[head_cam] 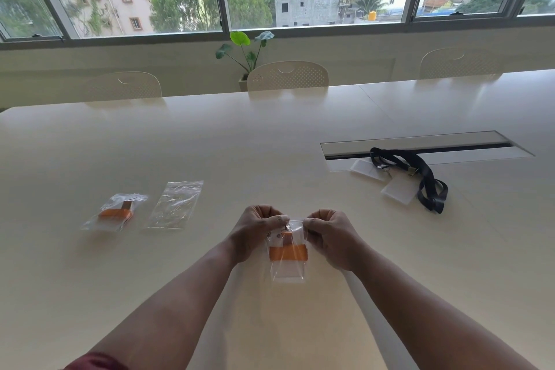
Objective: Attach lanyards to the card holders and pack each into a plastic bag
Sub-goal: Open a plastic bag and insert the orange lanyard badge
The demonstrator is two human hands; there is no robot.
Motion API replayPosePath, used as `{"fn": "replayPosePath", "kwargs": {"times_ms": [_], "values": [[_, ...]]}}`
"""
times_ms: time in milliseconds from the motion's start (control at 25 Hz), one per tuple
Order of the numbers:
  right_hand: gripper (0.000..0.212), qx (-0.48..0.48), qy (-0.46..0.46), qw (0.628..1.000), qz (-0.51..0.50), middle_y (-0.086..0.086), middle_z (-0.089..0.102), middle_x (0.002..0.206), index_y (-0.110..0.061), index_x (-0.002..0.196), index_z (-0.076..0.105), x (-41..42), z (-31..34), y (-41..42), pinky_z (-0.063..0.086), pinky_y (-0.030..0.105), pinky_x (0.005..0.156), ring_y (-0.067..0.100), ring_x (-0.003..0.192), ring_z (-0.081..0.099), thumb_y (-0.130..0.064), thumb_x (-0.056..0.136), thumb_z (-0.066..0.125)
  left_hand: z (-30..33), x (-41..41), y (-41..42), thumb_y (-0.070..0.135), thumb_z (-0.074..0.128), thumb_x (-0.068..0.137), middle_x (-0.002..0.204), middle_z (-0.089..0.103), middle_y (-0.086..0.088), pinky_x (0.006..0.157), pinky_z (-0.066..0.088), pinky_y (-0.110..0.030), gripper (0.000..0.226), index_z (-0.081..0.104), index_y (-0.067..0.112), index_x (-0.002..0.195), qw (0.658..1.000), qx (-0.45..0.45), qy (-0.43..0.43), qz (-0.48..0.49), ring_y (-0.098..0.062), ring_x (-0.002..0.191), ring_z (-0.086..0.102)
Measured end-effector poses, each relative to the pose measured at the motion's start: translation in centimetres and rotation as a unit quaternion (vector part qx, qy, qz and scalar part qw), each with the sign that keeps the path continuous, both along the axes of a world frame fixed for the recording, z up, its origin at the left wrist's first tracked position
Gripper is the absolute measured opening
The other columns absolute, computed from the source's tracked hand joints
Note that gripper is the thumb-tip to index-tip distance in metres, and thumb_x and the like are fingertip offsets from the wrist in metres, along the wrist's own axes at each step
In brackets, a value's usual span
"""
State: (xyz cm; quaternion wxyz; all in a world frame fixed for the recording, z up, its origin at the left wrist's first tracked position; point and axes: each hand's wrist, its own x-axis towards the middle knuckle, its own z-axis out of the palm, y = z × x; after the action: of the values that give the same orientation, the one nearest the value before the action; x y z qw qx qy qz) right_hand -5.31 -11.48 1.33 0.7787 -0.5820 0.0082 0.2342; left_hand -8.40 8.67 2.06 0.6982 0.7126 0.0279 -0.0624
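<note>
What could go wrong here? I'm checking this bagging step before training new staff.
Both hands, left and right, pinch only the top edge of the bag, so the seal might close unevenly or the grip could slip. The metal clip sits right at the opening and may get caught in the seal. The orange lanyard looks bulky and could strain the plastic.

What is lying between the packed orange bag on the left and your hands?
An empty plastic bag lies flat there, beside the packed bag, left of the left hand; head view.
</note>
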Motion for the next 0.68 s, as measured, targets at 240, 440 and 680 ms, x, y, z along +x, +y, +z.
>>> {"fn": "replayPosePath", "kwargs": {"times_ms": [240, 440, 680], "values": [[0.011, -0.001, 0.003, 1.0, 0.007, 0.013, 0.056, 0.071, -0.001, 0.081, 0.061, 0.12, 0.03, 0.25, 0.049, 0.032, 0.065, 0.022, 0.064, 0.054, 0.003, 0.091, 0.066, -0.12, -0.02, 0.11, 0.026, 0.08, 0.079, 0.081, 0.071, -0.014, 0.069, 0.057, -0.036, 0.022, 0.074, 0.006, 0.084, 1.0, 0.009, 0.003, -0.002, -0.026, 0.072, 0.066], [0.012, -0.021, 0.0, 1.0, 0.012, 0.015, 0.057, 0.071, -0.001, 0.081, 0.062, 0.36, -0.48, 0.32, 0.05, 0.033, 0.065, 0.022, 0.064, 0.055, 0.001, 0.092, 0.067, -0.33, 0.08, 0.31, 0.028, 0.082, 0.078, 0.083, 0.072, -0.014, 0.072, 0.058, -0.038, 0.021, 0.075, 0.009, 0.083, 1.0, 0.02, 0.005, -0.007, -0.027, 0.075, 0.068], [0.015, -0.015, 0.001, 1.0, 0.025, 0.014, 0.06, 0.071, -0.001, 0.081, 0.062, 0.43, -0.35, 0.38, 0.056, 0.03, 0.062, 0.021, 0.063, 0.06, 0.002, 0.095, 0.062, -0.24, 0.13, 0.23, 0.028, 0.081, 0.08, 0.083, 0.073, -0.014, 0.071, 0.058, -0.037, 0.021, 0.076, 0.008, 0.084, 1.0, 0.027, 0.003, -0.011, -0.026, 0.074, 0.068]]}}
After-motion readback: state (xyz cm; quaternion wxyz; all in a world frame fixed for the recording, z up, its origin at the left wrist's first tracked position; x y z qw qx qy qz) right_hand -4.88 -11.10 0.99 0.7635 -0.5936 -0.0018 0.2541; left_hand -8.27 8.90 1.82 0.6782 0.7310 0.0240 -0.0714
